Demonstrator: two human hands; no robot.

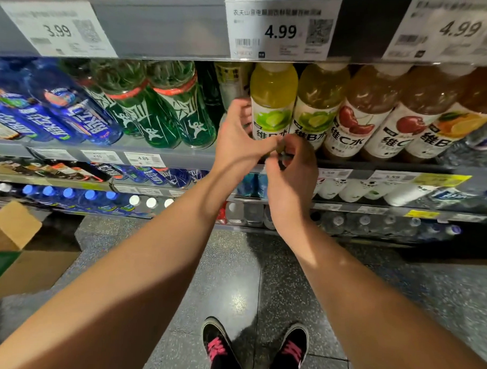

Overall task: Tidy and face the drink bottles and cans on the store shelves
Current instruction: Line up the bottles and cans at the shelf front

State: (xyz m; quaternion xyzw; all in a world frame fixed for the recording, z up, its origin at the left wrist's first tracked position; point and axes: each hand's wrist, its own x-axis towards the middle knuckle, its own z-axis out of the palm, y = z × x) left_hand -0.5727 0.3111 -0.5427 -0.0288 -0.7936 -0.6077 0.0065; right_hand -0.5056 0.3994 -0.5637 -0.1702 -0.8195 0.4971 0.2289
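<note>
Left hand [235, 134] curled beside lime bottle [271, 102], right hand [291, 169] perhaps pinching something small

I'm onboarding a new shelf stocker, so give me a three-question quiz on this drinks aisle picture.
1. True or false: the left hand reaches to the leftmost lime-label bottle.
2. Multiple choice: the price tag directly above the lime bottles reads A) 3.99 B) 4.99 C) 5.59.
3. Fill in: the bottles with red bands, left of the hands, are coloured ____.

Key: 1 true; 2 B; 3 green.
</note>
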